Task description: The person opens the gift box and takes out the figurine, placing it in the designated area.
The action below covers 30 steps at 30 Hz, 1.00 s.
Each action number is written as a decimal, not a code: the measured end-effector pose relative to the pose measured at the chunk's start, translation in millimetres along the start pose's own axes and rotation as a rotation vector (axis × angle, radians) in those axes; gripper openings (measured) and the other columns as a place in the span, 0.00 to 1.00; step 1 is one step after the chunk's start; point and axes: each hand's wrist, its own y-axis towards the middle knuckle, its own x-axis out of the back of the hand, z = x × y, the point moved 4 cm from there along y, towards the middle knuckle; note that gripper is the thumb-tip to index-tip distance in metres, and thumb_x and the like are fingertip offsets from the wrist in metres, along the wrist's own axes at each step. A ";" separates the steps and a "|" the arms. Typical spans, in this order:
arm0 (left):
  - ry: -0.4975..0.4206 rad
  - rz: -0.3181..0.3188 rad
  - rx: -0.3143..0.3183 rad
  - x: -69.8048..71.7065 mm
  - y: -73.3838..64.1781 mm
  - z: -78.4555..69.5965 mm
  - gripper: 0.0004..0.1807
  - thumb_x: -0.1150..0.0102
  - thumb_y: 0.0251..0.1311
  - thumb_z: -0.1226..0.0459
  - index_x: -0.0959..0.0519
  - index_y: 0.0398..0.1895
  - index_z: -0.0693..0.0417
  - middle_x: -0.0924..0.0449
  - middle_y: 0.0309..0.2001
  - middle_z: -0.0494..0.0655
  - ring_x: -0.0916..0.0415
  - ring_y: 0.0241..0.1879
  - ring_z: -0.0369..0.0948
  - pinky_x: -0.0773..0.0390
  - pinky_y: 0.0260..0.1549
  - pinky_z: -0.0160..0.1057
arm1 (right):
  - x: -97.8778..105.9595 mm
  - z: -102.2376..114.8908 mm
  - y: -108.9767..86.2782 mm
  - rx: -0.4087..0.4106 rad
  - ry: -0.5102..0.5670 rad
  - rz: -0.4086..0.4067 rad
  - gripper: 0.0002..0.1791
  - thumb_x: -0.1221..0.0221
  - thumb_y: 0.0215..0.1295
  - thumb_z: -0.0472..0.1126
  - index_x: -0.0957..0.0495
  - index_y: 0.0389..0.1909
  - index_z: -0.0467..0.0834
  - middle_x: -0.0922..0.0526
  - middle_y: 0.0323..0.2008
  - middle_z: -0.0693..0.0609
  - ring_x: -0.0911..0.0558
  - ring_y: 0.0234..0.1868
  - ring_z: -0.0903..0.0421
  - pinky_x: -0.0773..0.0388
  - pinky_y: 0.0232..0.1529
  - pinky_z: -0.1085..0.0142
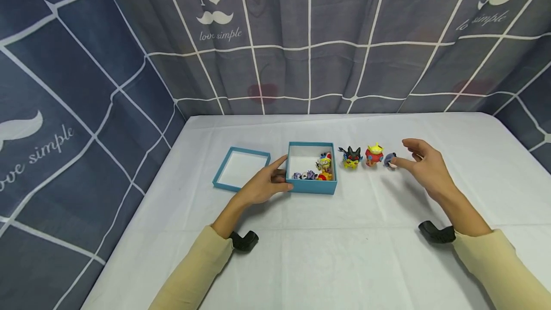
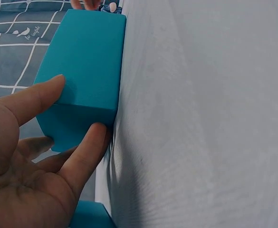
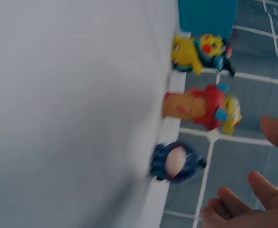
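A blue box (image 1: 312,186) with a white inside stands at mid-table, its top uncovered. My left hand (image 1: 264,185) holds it at the left front corner, thumb on one face and fingers round the side; the left wrist view shows this hand (image 2: 43,156) on the box (image 2: 89,57). Close by the dark blue figurine (image 1: 390,160) is my right hand (image 1: 424,166), fingers spread and parted. In the right wrist view the blue figurine (image 3: 177,162) stands apart from these fingertips (image 3: 260,183). Left of it are a red figurine with a yellow-green head (image 1: 374,155) and a yellow-and-black figurine (image 1: 351,158).
Several small figurines lie inside the box, among them a yellow one with a red-and-blue top (image 1: 324,160). Left of the box lies its blue-rimmed lid (image 1: 224,186), white inside up. A white cloth (image 1: 327,257) covers the table. Dark checked curtains (image 1: 275,27) hang behind.
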 end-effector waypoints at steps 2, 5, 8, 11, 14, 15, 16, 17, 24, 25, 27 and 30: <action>0.002 -0.001 0.000 0.1 0.0 0.3 0.47 0.35 0.64 0.60 0.53 0.80 0.50 0.34 0.67 0.63 0.30 0.63 0.51 0.29 0.60 0.49 | -1.6 7.2 -2.3 0.026 0.016 -0.049 0.33 0.37 0.67 0.39 0.37 0.68 0.30 0.34 0.65 0.35 0.38 0.68 0.40 0.42 0.69 0.67; 0.006 -0.001 -0.005 0.2 0.1 0.6 0.47 0.35 0.65 0.59 0.53 0.80 0.50 0.34 0.67 0.63 0.30 0.63 0.52 0.29 0.59 0.49 | -5.8 17.4 -4.5 0.085 0.070 -0.129 0.24 0.38 0.67 0.36 0.30 0.62 0.33 0.25 0.57 0.48 0.29 0.60 0.52 0.32 0.58 0.77; 0.003 0.002 -0.003 0.2 0.0 1.5 0.48 0.35 0.65 0.59 0.54 0.80 0.50 0.34 0.67 0.63 0.30 0.63 0.52 0.28 0.59 0.49 | -11.4 27.2 -6.7 0.149 0.143 -0.186 0.18 0.38 0.66 0.32 0.24 0.55 0.33 0.21 0.47 0.60 0.23 0.50 0.61 0.27 0.47 0.81; -0.004 0.002 0.003 0.2 -0.1 2.2 0.48 0.35 0.64 0.59 0.54 0.80 0.49 0.34 0.68 0.62 0.30 0.63 0.51 0.28 0.59 0.49 | -18.5 35.0 -9.1 0.201 0.191 -0.187 0.15 0.38 0.65 0.29 0.22 0.52 0.32 0.19 0.44 0.60 0.21 0.46 0.62 0.26 0.44 0.81; -0.004 -0.001 0.011 -0.1 -0.3 2.5 0.48 0.35 0.64 0.58 0.53 0.80 0.48 0.35 0.68 0.62 0.30 0.63 0.50 0.28 0.59 0.49 | -27.4 40.0 -11.1 0.223 0.210 -0.151 0.14 0.39 0.65 0.28 0.22 0.51 0.31 0.18 0.44 0.56 0.21 0.46 0.61 0.25 0.43 0.80; -0.003 -0.002 0.015 -0.3 -0.5 2.5 0.47 0.35 0.64 0.58 0.53 0.80 0.47 0.35 0.68 0.62 0.30 0.63 0.50 0.28 0.59 0.49 | -30.9 41.4 -11.7 0.228 0.212 -0.136 0.14 0.39 0.65 0.28 0.22 0.51 0.30 0.18 0.44 0.55 0.20 0.46 0.61 0.25 0.43 0.80; -0.004 -0.002 0.019 -0.6 -0.5 2.7 0.47 0.35 0.64 0.58 0.53 0.80 0.47 0.34 0.68 0.62 0.30 0.63 0.50 0.28 0.59 0.49 | -34.5 42.7 -12.3 0.230 0.215 -0.119 0.14 0.39 0.65 0.28 0.23 0.51 0.29 0.18 0.44 0.54 0.20 0.45 0.62 0.25 0.43 0.80; -0.004 -0.001 0.022 -1.0 -0.5 2.8 0.47 0.35 0.64 0.58 0.53 0.80 0.47 0.34 0.68 0.62 0.30 0.63 0.50 0.28 0.59 0.49 | -38.3 44.1 -13.0 0.234 0.215 -0.100 0.14 0.40 0.65 0.27 0.23 0.51 0.28 0.18 0.44 0.54 0.20 0.45 0.63 0.24 0.43 0.79; -0.013 -0.004 0.024 -1.8 0.1 2.0 0.47 0.35 0.64 0.58 0.53 0.80 0.47 0.33 0.67 0.61 0.29 0.63 0.50 0.28 0.59 0.49 | -61.7 59.4 -18.3 0.294 0.154 0.040 0.13 0.38 0.66 0.29 0.22 0.49 0.30 0.18 0.44 0.43 0.19 0.42 0.65 0.22 0.43 0.76; -0.014 -0.005 0.024 -1.7 0.5 1.7 0.47 0.35 0.64 0.58 0.53 0.80 0.46 0.33 0.67 0.61 0.29 0.63 0.50 0.28 0.59 0.49 | -64.9 61.8 -18.9 0.299 0.145 0.064 0.13 0.38 0.66 0.30 0.22 0.49 0.30 0.18 0.44 0.40 0.18 0.42 0.64 0.22 0.43 0.76; -0.014 -0.008 0.026 -1.4 0.9 1.3 0.47 0.35 0.64 0.58 0.52 0.80 0.46 0.33 0.67 0.61 0.29 0.62 0.50 0.28 0.59 0.48 | -71.5 66.4 -20.1 0.299 0.129 0.109 0.13 0.38 0.66 0.32 0.21 0.49 0.31 0.19 0.45 0.38 0.18 0.42 0.62 0.22 0.43 0.76; -0.014 -0.009 0.031 -0.9 1.0 1.7 0.47 0.34 0.64 0.58 0.52 0.80 0.46 0.33 0.67 0.60 0.29 0.62 0.49 0.28 0.59 0.48 | -82.4 73.6 -21.3 0.311 0.092 0.172 0.14 0.38 0.67 0.33 0.21 0.50 0.32 0.19 0.47 0.38 0.18 0.45 0.58 0.23 0.46 0.75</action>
